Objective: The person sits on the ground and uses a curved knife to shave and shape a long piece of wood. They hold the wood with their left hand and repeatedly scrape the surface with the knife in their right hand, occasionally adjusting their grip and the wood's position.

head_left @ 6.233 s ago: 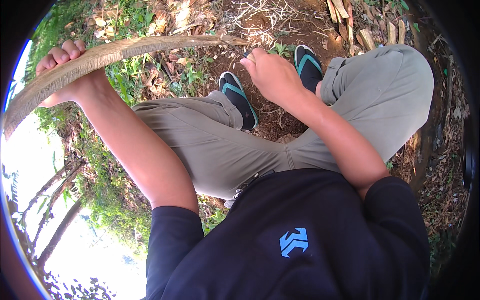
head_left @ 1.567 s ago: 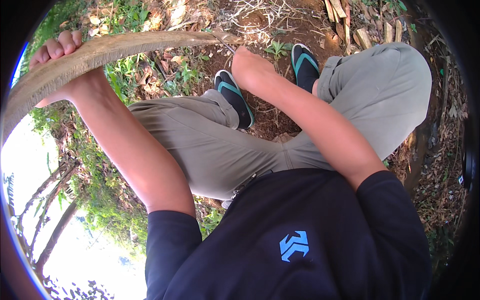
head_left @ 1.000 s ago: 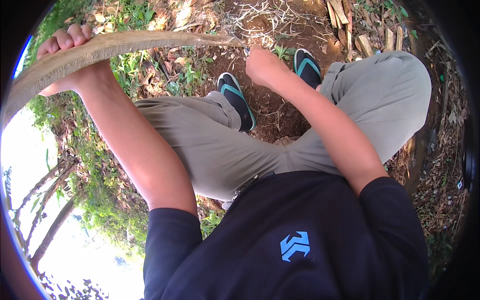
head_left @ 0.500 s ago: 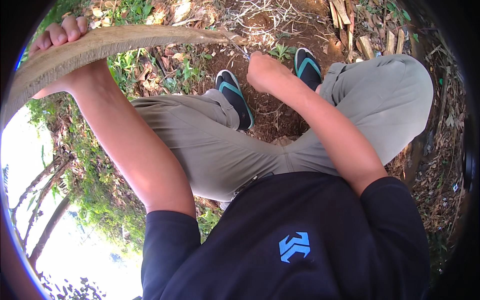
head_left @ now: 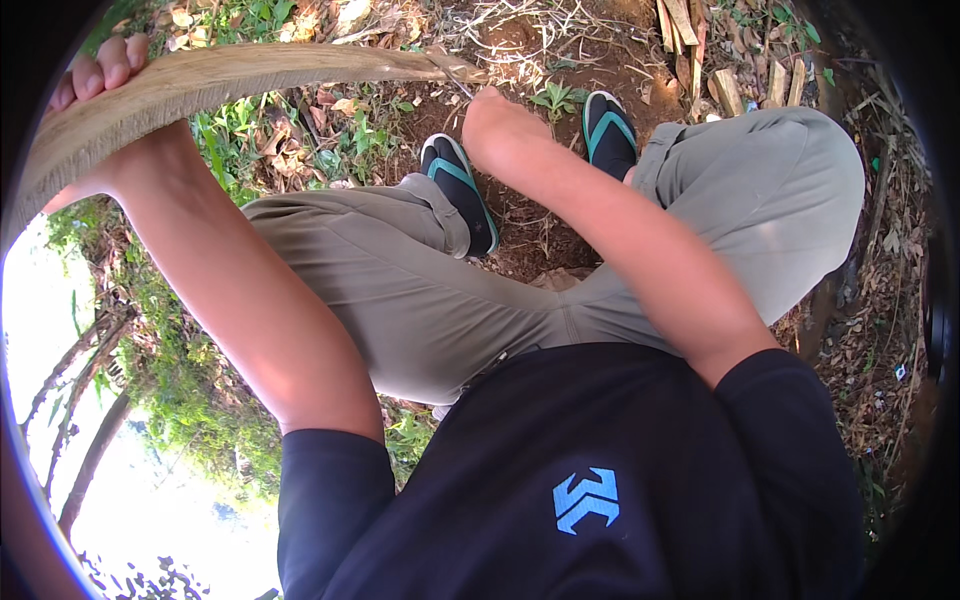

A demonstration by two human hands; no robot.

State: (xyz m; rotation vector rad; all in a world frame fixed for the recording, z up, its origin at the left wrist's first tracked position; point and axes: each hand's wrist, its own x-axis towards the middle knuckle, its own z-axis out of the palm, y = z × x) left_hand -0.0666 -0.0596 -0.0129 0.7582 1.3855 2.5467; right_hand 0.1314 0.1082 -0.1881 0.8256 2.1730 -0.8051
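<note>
A long wooden plank [head_left: 200, 88] stretches from the left rim toward the top middle, bending in the wide view. My left hand [head_left: 104, 68] is wrapped round its near part, fingers over the far edge. My right hand [head_left: 498, 128] is closed in a fist close to the plank's tapered far end. From that fist a thin, dark-edged blade [head_left: 452, 78] points up and left and meets the plank's tip. The handle is hidden inside my fingers, so the tool's exact kind does not show.
My feet in black-and-green flip-flops [head_left: 458, 190] stand apart on brown soil. Split wood pieces [head_left: 730, 92] lie at the upper right. Dry twigs [head_left: 540, 30] and a small green plant [head_left: 556, 100] are beyond my feet. Bushes [head_left: 200, 400] grow at the left.
My right hand has shifted left and slightly up with the blade, along the plank's end. My left hand and the plank have also moved a little left.
</note>
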